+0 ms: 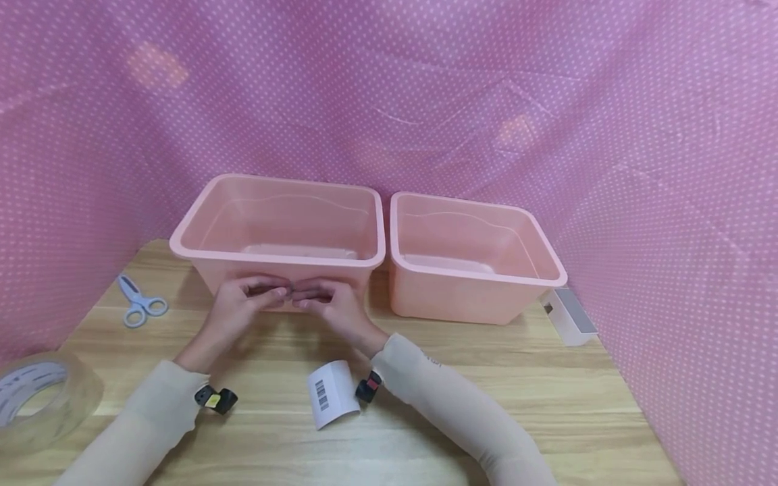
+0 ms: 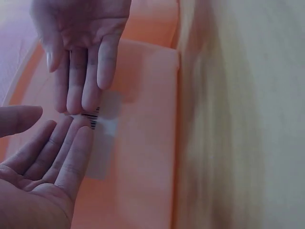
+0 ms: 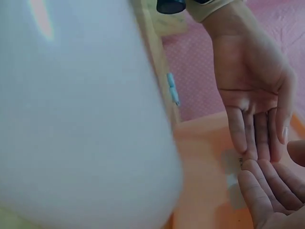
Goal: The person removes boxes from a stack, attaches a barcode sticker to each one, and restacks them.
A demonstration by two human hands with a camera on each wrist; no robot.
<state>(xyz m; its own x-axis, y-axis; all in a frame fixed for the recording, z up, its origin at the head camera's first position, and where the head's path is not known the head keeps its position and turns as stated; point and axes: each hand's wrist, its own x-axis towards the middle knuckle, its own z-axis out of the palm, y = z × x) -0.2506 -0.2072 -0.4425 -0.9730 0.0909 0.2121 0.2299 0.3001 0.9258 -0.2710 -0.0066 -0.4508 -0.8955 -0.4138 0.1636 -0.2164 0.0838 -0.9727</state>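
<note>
A pale label (image 2: 99,164) with a barcode lies on the front wall of the left pink bin (image 1: 273,257). My left hand (image 1: 234,307) and right hand (image 1: 340,310) meet in front of this wall. Palms up and fingers extended, both hands touch the label with their fingertips, as the left wrist view shows. The right hand (image 2: 86,52) comes from the top there, the left hand (image 2: 43,176) from below. Part of the barcode is hidden by fingers. In the right wrist view the label (image 3: 234,196) shows beside the fingers.
A second pink bin (image 1: 462,297) stands to the right. Blue scissors (image 1: 136,304) and a large roll of clear tape (image 1: 85,398) lie left. A curled white barcode slip (image 1: 340,381) sits near my right wrist. A white-and-grey box (image 1: 570,317) is beyond the right bin.
</note>
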